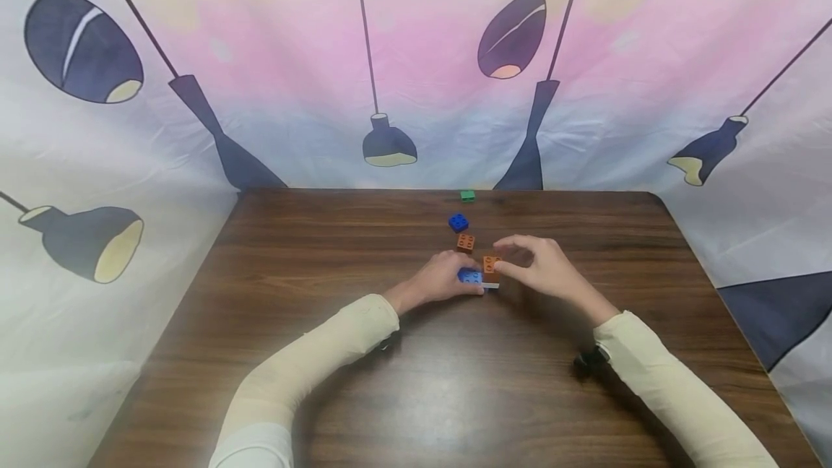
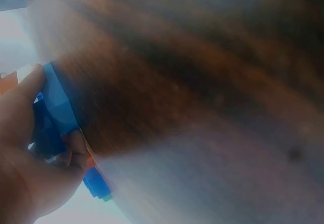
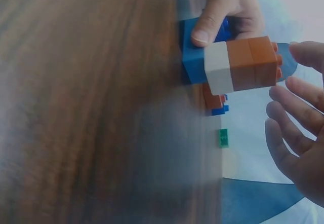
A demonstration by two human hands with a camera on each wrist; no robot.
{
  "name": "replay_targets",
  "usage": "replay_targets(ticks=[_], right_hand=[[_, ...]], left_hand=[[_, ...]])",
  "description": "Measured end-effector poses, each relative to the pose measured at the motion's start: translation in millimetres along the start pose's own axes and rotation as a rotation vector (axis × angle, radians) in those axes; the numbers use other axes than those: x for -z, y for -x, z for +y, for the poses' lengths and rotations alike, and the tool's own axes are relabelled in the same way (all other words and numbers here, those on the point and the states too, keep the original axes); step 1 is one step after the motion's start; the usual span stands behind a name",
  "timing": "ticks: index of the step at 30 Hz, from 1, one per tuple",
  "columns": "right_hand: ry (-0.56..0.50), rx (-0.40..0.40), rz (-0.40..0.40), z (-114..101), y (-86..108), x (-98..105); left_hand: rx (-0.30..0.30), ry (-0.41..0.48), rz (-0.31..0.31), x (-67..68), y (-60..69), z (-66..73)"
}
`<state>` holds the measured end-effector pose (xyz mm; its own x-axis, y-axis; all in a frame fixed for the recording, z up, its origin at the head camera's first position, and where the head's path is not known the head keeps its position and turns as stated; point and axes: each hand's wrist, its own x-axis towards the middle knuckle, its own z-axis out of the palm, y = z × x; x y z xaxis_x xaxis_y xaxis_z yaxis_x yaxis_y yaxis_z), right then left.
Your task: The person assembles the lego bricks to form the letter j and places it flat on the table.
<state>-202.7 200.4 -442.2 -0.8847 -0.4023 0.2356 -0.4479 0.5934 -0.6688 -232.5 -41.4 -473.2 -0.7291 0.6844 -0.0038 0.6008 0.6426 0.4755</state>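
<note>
My left hand (image 1: 442,276) pinches a blue toy building brick (image 2: 59,100) low on the table, its thumb along the near side. Stacked on one end of that blue base are a white brick (image 3: 217,68) and orange brickwork (image 3: 253,62) with studs on top. A darker blue brick (image 2: 46,133) sits on the base within the left hand's grasp. Beside the stack is my right hand (image 1: 542,266), fingers spread and slightly bent; in the right wrist view a gap shows between its fingertips and the orange studs.
Behind the stack lie a loose orange brick (image 1: 466,242), a blue brick (image 1: 458,222) and, near the far edge, a green brick (image 1: 467,196). The brown wooden table (image 1: 416,396) ends at a printed cloth backdrop (image 1: 312,92).
</note>
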Motion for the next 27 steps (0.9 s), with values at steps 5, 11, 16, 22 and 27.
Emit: replay_targets(ticks=[5,11,16,22,27], right_hand=[[-0.017,0.0,0.008,2.7,-7.9,5.9],[-0.018,-0.014,0.027,6.2,-18.6,10.1],[-0.029,-0.049,0.031,9.7,-27.7,9.6],[-0.047,-0.089,0.008,18.3,-37.6,4.0],[-0.055,-0.09,-0.029,25.3,-46.1,-2.4]], left_hand=[[0.005,0.001,-0.001,-0.2,0.2,0.2],[0.007,0.001,-0.003,-1.0,-0.7,-0.5],[0.006,-0.003,-0.005,-1.0,-1.4,-0.1],[0.008,0.004,-0.007,-0.8,-1.2,-0.4],[0.001,0.008,-0.003,-1.4,-0.4,-1.2]])
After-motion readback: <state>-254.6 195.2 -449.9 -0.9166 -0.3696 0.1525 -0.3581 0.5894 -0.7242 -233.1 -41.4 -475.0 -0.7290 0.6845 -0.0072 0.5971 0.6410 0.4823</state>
